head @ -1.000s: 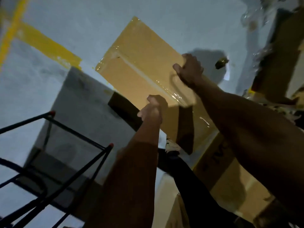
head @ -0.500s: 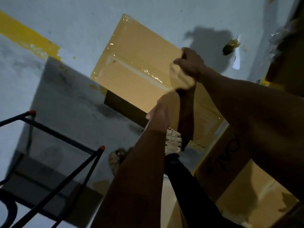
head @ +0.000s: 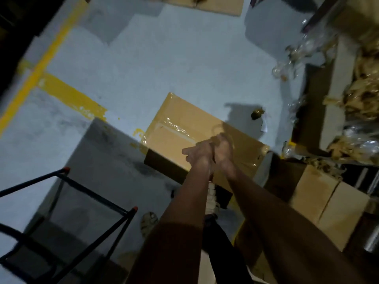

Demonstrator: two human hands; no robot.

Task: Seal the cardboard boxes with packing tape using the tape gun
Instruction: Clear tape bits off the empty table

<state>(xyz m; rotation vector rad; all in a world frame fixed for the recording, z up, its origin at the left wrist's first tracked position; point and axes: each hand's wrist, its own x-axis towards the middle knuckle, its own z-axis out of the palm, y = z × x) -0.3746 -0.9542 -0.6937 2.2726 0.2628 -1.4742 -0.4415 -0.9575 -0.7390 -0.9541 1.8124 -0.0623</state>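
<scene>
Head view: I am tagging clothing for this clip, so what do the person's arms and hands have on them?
Nothing shows on either: the left hand and right hand are gloveless, and both forearms are bare up to the frame's lower edge. No sleeve, watch or ring shows, though the picture is dim and blurred.

We look down on a pale grey floor (head: 164, 64). A yellow line (head: 44, 60) runs diagonally through the upper left of the frame, and a worn branch of it reaches toward the centre. At lower left we see a black metal frame (head: 67, 203) with red tips. A shoe (head: 148, 223) shows at bottom centre. A flat cardboard sheet (head: 215, 5) lies at the top edge. At right we see crumpled brown paper (head: 363, 95) and clear plastic wrap (head: 291, 64). A small dark scrap (head: 257, 114) lies right of centre.
</scene>
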